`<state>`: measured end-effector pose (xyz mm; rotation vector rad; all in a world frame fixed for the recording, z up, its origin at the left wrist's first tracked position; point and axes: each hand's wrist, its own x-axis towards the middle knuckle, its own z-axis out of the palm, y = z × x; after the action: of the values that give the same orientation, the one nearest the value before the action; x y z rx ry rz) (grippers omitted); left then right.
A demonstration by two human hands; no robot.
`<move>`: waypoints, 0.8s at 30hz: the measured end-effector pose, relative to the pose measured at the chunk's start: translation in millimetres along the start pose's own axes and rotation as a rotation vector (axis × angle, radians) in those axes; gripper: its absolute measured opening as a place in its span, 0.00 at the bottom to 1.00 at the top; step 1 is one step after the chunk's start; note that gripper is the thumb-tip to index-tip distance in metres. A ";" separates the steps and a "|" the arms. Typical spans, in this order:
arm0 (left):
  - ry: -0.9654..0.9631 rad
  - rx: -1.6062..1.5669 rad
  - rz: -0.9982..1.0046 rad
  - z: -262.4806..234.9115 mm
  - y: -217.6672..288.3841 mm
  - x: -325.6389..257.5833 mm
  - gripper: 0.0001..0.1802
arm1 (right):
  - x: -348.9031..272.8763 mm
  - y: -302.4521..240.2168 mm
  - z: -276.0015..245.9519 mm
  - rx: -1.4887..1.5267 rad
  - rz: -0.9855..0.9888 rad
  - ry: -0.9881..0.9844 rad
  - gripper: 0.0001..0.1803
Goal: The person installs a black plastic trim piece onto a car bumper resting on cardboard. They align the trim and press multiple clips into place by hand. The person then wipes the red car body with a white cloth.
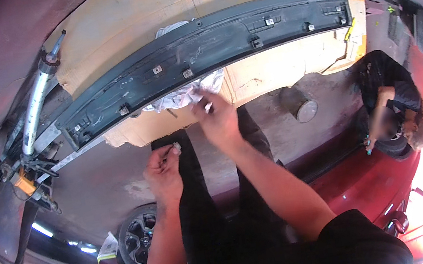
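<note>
A long dark grey plastic trim panel (139, 76) lies with its ribbed side up on cardboard, several small pale clips set along it. My left hand (163, 167) is below the panel, apart from it. Its thumb and forefinger pinch a small pale clip (177, 147). My right hand (219, 119) is held up just below the panel's near edge, fingers curled and partly blurred. Something small and whitish shows between them, too unclear to name. Behind that hand a crumpled white cloth (176, 98) pokes out from under the panel.
Cardboard (263, 71) covers the work surface. At the left stands a caulking gun (37, 107), nozzle up. A yellow cutter (350, 30) lies by the panel's right end. A metal can (304, 109) is on the floor. Another person (391, 98) crouches at right near a red car panel (364, 185).
</note>
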<state>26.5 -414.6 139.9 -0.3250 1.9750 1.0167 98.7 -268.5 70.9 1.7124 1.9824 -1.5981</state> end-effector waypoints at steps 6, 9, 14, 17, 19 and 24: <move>0.003 -0.022 0.073 47.4 13.3 6.2 0.08 | 56.4 3.8 -5.2 -0.381 -0.327 -0.049 0.22; -0.003 -0.050 0.065 59.3 21.2 7.8 0.08 | 50.6 2.7 4.6 -0.317 -0.283 -0.115 0.23; -0.020 -0.058 0.105 75.3 23.7 9.3 0.07 | 66.9 51.0 -5.1 -0.015 -0.299 -0.226 0.25; -0.032 -0.027 0.082 75.0 17.7 15.2 0.08 | 71.4 35.9 -33.3 -0.119 -0.119 -0.483 0.30; -0.048 -0.010 0.074 74.4 17.8 17.3 0.08 | 72.5 35.4 -33.0 -0.152 -0.128 -0.466 0.29; -0.051 0.007 0.052 71.2 14.7 15.6 0.09 | 72.9 28.9 -25.3 -0.238 -0.204 -0.342 0.26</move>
<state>50.4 -348.9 114.6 -0.2429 1.9500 1.0404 106.7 -205.5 18.4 1.1012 2.1160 -1.5119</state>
